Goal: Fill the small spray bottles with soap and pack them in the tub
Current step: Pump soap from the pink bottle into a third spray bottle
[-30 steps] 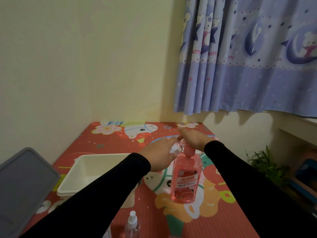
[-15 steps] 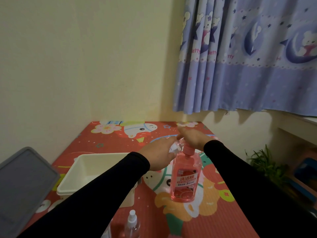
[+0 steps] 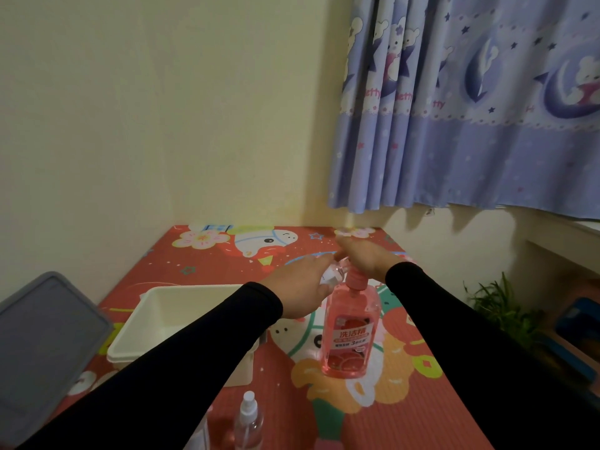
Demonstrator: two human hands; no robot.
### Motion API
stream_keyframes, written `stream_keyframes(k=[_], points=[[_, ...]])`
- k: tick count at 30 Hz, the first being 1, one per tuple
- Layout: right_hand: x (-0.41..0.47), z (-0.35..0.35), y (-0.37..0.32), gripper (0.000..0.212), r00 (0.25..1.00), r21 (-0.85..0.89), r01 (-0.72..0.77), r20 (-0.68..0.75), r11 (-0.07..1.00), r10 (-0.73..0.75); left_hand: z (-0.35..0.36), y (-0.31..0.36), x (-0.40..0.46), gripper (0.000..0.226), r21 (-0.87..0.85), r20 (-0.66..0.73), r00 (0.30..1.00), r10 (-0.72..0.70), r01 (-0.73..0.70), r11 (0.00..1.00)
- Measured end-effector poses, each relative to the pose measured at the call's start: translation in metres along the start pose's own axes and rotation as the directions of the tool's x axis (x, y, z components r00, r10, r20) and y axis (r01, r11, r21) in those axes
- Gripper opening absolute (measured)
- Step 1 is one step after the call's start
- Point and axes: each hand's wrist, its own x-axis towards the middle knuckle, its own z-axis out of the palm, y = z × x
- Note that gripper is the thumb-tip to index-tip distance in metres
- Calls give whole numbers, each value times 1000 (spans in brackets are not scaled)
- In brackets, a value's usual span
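Nothing moved: small bottle (image 3: 332, 275) (clear) in left grip (image 3: 297, 289) beside pump (image 3: 354, 280).

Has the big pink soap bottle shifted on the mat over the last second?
No. The pink soap bottle stands on the same orange cartoon patch of the mat, same gap to the white tub.

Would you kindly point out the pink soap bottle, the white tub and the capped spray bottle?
pink soap bottle (image 3: 350, 339): head view, on its label.
white tub (image 3: 130, 332): head view, on its left rim.
capped spray bottle (image 3: 249, 417): head view, on its neck.
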Motion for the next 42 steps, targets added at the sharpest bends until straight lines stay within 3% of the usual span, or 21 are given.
stream_keyframes(k=[6, 9, 13, 17, 26, 37, 42], points=[[-1, -4, -3, 52, 1000, -19, -17, 10, 1000, 18, -4, 3, -3, 52, 17, 21, 1000, 3, -4, 1000], [3, -10, -3, 52, 998, 74, -9, -60, 997, 13, -12, 5, -2, 56, 4, -9, 1000, 17, -17, 1000], [3, -9, -3, 49, 999, 93, 4, -45, 996, 0, -10, 3, -1, 57, -10, -20, 999, 36, -36, 999], [1, 1, -1, 48, 1000, 10, -8, -7, 1000, 8, -2, 1, -3, 55, 16, 10, 1000, 8, -8, 1000], [3, -11, -2, 54, 997, 109, -7, -76, 994, 15, -10, 2, 0, 57, -8, -12, 1000, 27, -27, 1000], [4, 2, 2, 60, 999, 67, -20, -37, 998, 22, -2, 0, -3, 53, 9, 10, 1000, 17, -17, 1000], [7, -9, -3, 58, 995, 189, -28, -86, 982, 45, -11, 3, -1, 56, 19, -25, 999, 30, -30, 999]])
